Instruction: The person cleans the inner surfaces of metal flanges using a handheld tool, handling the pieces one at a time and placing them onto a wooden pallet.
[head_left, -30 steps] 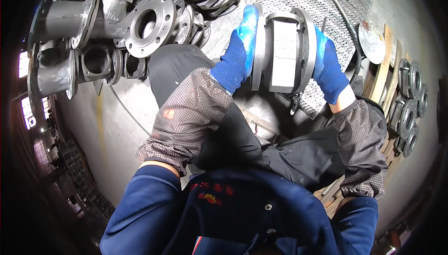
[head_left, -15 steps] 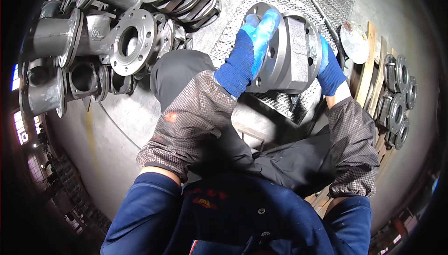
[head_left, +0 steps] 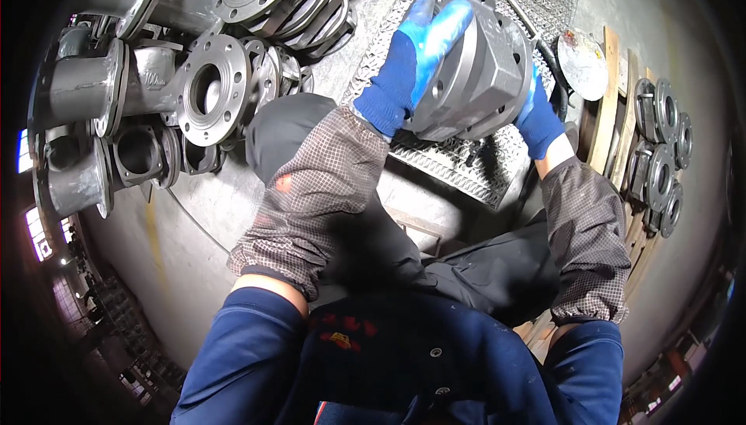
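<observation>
Head view: the pile of flanged pipe castings lies on the person's left, flange against flange, likely because the bulky discs leave the pieces little other way to rest; the textured metal mat is spread on the floor ahead, perhaps to spare floor and iron from knocks; on the right, smaller flanged pieces stand in a cluster near wooden boards; the flanged casting in hand is tilted over the mat, between both gloves, a two-sided hold that probably shares its weight; whether its lower edge touches the mat I cannot tell; the left hand is partly open, thumb parted from fingers, gripping the left flange by its rim; the right hand presses against the right flange; its fingers are mostly hidden, so how far they curl cannot be told.
</observation>
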`<state>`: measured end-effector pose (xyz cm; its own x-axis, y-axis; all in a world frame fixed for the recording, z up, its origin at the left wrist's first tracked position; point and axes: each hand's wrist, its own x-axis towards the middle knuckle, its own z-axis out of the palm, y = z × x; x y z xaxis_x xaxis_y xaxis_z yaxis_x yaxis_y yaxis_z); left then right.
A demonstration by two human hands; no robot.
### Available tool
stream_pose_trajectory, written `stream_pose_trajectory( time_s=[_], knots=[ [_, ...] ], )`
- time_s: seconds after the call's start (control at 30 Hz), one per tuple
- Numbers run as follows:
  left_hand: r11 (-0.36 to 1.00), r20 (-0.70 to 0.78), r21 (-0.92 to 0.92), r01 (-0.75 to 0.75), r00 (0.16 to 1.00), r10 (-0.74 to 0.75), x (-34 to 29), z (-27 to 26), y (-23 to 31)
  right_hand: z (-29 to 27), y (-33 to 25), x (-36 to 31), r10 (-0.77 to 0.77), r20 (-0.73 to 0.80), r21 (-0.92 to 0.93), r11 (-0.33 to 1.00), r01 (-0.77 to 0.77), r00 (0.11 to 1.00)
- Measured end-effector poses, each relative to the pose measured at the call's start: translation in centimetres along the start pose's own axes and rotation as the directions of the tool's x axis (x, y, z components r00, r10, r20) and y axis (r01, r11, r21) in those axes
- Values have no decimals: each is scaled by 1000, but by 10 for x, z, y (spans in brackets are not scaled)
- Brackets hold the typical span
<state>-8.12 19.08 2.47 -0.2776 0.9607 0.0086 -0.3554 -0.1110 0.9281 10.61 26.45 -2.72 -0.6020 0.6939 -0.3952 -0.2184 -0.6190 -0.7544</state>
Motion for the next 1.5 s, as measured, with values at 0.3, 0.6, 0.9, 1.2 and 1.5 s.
stream_pose_trajectory(
  time_s=[0.3,0.6,0.9,1.2,1.5],
  knots=[
    [887,87,460,-43,996,4,-39,-9,-1,-11,56,-24,-175,-13,-570,810,137,984],
    [940,-132,284,189,979,-157,-70,-18,11,40,34,-56,118,-92,175,979,-100,989],
    [924,-168,-105,367,909,-380,-63,-7,28,18,24,-44,-301,343,-756,473,452,890],
    [922,-200,-227,315,911,-360,-30,-19,18,25,46,-58,-403,225,-594,665,453,887],
    [839,-144,-431,332,893,-427,13,-25,25,39,14,-31,-65,-331,-84,996,39,941]
  ],
)
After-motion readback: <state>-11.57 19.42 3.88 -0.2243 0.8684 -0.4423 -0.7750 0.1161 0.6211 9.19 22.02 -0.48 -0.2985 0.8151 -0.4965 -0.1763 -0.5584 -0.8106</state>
